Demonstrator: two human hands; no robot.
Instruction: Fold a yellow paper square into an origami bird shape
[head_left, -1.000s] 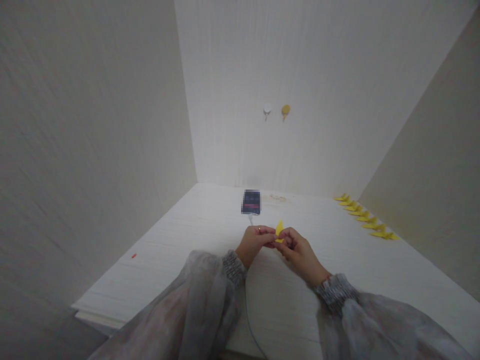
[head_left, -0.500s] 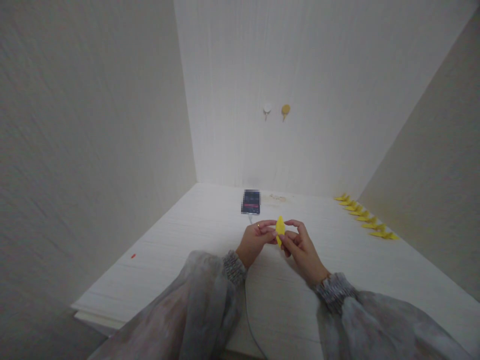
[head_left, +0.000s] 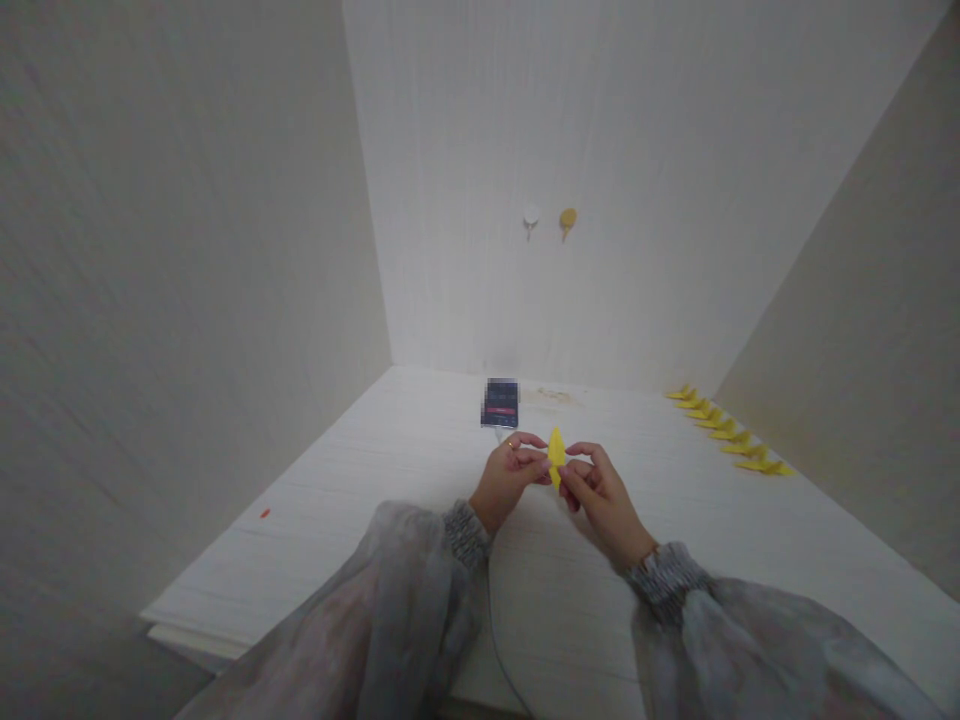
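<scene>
Between my two hands, above the white table, a small folded piece of yellow paper (head_left: 556, 448) stands upright with pointed ends. My left hand (head_left: 507, 474) pinches it from the left between thumb and fingers. From the right, my right hand (head_left: 602, 492) grips its lower part with thumb and fingertips, the index finger raised near its upper side. Along the right side of the table runs a row of several folded yellow paper figures (head_left: 726, 429) with pointed wings, like origami cranes.
A phone (head_left: 501, 403) lies behind my hands, with a cable (head_left: 493, 610) running toward the front edge. On the back wall are a white hook (head_left: 531, 217) and a yellow hook (head_left: 568, 219). A small red scrap (head_left: 265, 513) lies at left. Walls enclose both sides.
The fingertips of both hands have shifted slightly on the yellow paper, the index fingers drawing a little away from its upper part. The view has moved very slightly.
</scene>
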